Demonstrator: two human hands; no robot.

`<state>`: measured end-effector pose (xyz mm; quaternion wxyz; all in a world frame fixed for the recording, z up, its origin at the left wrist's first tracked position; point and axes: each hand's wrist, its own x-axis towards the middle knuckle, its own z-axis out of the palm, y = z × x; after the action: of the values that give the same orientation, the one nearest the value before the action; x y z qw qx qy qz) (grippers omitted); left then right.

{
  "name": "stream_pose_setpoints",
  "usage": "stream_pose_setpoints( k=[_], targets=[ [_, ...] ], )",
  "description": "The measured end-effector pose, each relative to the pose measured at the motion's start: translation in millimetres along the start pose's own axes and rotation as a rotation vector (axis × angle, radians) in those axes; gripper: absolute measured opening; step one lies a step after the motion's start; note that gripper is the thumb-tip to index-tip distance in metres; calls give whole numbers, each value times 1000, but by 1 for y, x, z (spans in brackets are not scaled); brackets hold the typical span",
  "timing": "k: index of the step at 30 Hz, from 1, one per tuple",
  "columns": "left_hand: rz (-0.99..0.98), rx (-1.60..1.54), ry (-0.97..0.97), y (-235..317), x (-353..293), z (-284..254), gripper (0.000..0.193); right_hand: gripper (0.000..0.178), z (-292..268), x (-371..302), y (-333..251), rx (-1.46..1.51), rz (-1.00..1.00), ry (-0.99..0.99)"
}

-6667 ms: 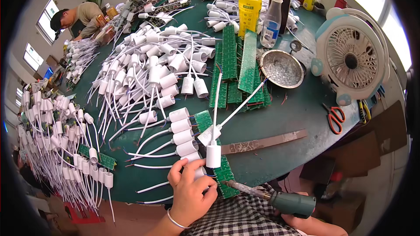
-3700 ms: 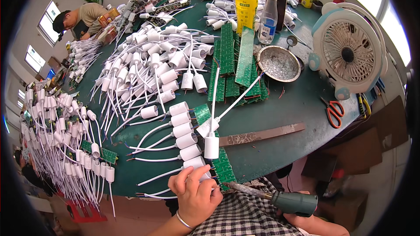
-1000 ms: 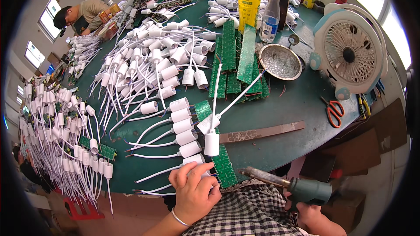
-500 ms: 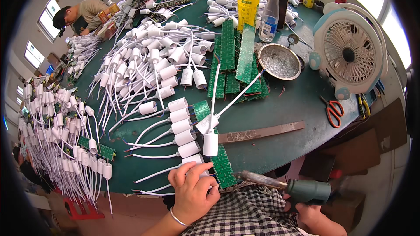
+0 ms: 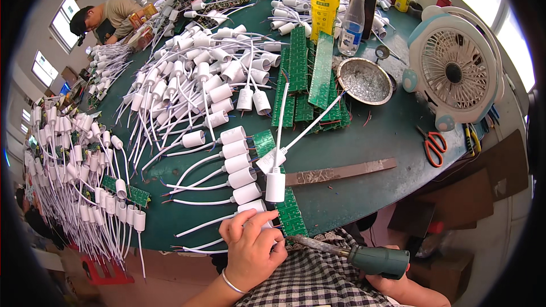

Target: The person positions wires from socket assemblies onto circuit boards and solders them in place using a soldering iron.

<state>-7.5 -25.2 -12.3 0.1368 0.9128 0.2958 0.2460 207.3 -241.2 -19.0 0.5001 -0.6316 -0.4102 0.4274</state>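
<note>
My left hand (image 5: 250, 248) rests on the table's near edge, its fingers pinching a white lamp socket with a wire (image 5: 253, 207) against a green circuit board strip (image 5: 291, 216). My right hand (image 5: 398, 283) grips the green handle of a soldering iron (image 5: 364, 258), whose tip points left at the board by my left fingers. A white socket (image 5: 276, 185) stands upright on the strip just above, its wire rising away. A row of white sockets (image 5: 236, 162) with wires lies to the left of the strip.
A big heap of white sockets (image 5: 187, 85) covers the green table (image 5: 387, 136). Green boards (image 5: 307, 79), a metal bowl (image 5: 364, 79), two bottles (image 5: 335, 8), a fan (image 5: 455, 71), orange scissors (image 5: 433, 146) and a metal strip (image 5: 341, 171) lie around. Another person (image 5: 108, 17) works far left.
The soldering iron has swung its tip left toward the board at my left fingers. My left hand has stayed at the near end of the strip, shifting only slightly.
</note>
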Motion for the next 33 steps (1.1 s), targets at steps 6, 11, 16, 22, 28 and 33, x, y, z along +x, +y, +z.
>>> stream_pose_setpoints(
  k=[6, 11, 16, 22, 28, 33],
  targets=[
    [-15, -11, 6, 2, 4, -2, 19, 35, -6, -8, 4, 292, 45, 214],
    [1, -12, -28, 2, 2, 0, 18, 45, -18, 27, -16, 408, -148, 585],
    [-13, 10, -4, -1, -5, -1, 17, 44, -41, 80, -54, 291, -459, 674],
    [-3, -32, 2, -1, -1, 1, 16, 36, -76, 134, -49, 47, -301, 673],
    [-8, -39, 4, -1, -1, -1, 19, 54, -40, 60, -8, 262, -312, 351],
    [2, -60, -8, -4, 0, -2, 20, 56, -18, -10, 23, 42, -182, 210]
  ],
)
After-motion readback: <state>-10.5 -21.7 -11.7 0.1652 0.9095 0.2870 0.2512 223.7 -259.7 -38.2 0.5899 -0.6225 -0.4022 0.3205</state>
